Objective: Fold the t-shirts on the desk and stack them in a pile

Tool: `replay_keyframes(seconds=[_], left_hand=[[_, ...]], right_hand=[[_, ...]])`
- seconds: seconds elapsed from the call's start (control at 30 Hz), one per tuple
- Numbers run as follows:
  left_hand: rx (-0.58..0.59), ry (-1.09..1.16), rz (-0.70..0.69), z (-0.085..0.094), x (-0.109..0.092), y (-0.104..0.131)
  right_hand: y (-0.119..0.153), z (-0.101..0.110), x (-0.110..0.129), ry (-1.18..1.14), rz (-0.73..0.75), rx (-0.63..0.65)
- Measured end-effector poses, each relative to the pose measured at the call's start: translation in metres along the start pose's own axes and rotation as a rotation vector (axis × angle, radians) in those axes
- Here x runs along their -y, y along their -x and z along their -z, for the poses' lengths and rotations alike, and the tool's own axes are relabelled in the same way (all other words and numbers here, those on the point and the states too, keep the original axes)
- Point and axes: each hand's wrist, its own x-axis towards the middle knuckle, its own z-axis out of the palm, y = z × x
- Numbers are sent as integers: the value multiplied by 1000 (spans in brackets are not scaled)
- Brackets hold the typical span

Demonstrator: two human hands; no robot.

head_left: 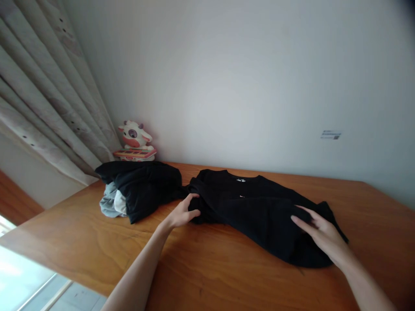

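A black long-sleeved top (259,216) lies on the wooden table in front of me, its neckline with a small white print toward the wall. My left hand (182,212) is at the garment's left side, thumb and fingers curved around bunched dark cloth. Over at the lower right, my right hand (320,229) has its thumb above the cloth and grips the fabric near the edge. Between the two hands the front layer is raised in a loose fold. Some fingertips are hidden by the black cloth.
A pile of dark clothes (145,183) with light grey-blue cloth (112,201) under it sits at the left. Behind it stands a cow-shaped toy keyboard (134,144). A curtain (48,77) hangs at the left, and a small label (330,135) is on the wall.
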Motion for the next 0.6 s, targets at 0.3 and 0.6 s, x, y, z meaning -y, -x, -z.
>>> replay_keyframes(seconds=[0.3,0.6], left_hand=[[-366,319,-47,-4,6,-12],[-171,-140,-206,8,20,-8]], right_hand=[[-3,6,5,328,-22,-179],[2,18,-2,538,145,-12]])
